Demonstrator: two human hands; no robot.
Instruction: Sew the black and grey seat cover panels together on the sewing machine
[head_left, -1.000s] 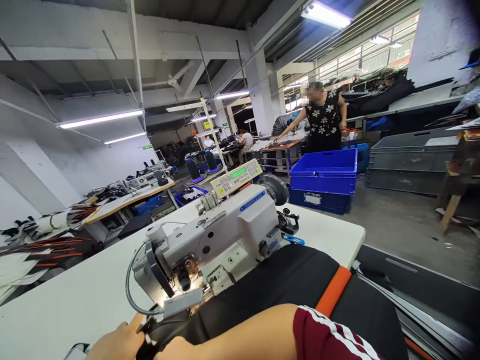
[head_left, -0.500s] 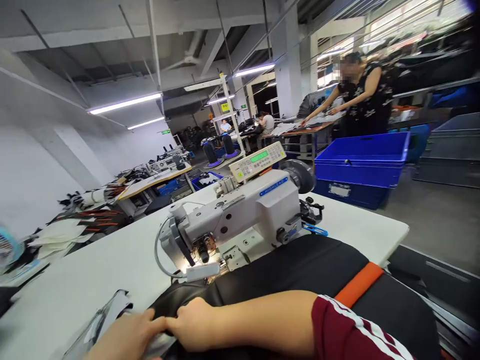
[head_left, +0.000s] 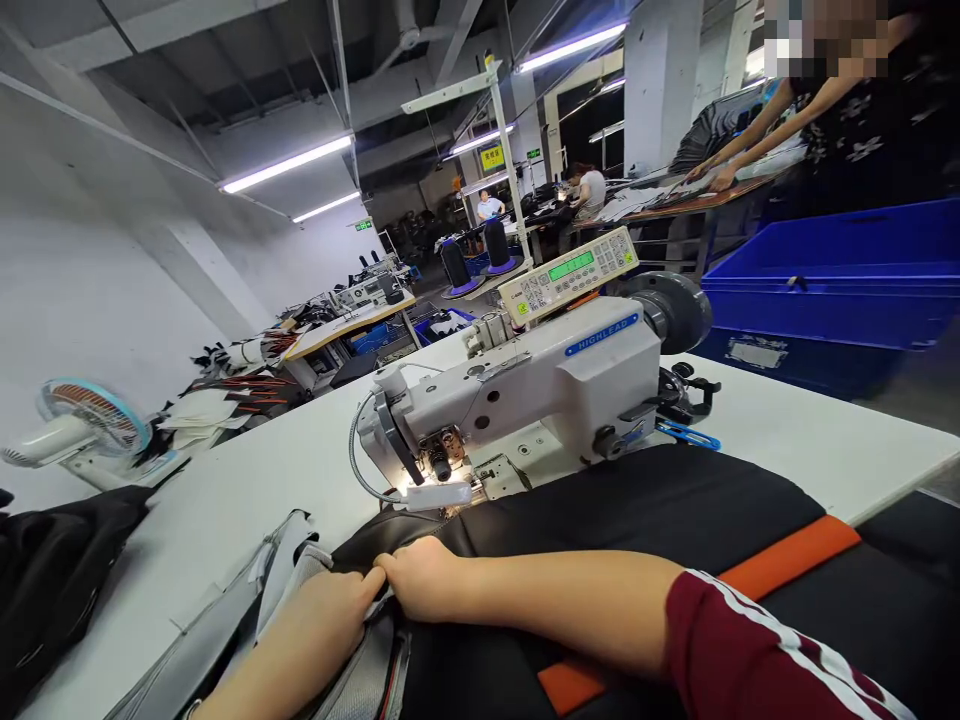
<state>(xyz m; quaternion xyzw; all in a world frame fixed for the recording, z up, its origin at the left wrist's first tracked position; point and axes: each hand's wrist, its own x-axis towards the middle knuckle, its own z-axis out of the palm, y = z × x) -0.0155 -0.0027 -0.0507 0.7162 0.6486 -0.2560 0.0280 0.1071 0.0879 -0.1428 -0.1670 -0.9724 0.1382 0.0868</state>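
Observation:
A black padded fabric piece (head_left: pixel 600 520) with orange strips lies across the sewing table, its far edge by the needle area of the sewing machine (head_left: pixel 517 390). My left hand (head_left: pixel 341 605) grips the near-left edge of this piece, where grey backing shows. Right beside it, my right hand (head_left: pixel 427 580) is closed on the same edge, knuckles up, the two hands touching. Both sets of fingertips are partly hidden in the folds. Grey mesh lining (head_left: pixel 300 585) bunches left of and below my left hand. A small lamp (head_left: pixel 439 495) lights the stitching spot.
The white tabletop (head_left: pixel 247 480) carries a dark fabric pile (head_left: pixel 60 570) at left, and a fan (head_left: pixel 94 415) stands beyond it. A control panel (head_left: pixel 570 272) tops the machine. Blue crates (head_left: pixel 832 290) stand at right, near a person (head_left: pixel 847 120) handling fabric pieces.
The camera view has swung left and down, bringing the fan and dark pile into sight. My left hand has come further into view beside the right, with more grey lining showing.

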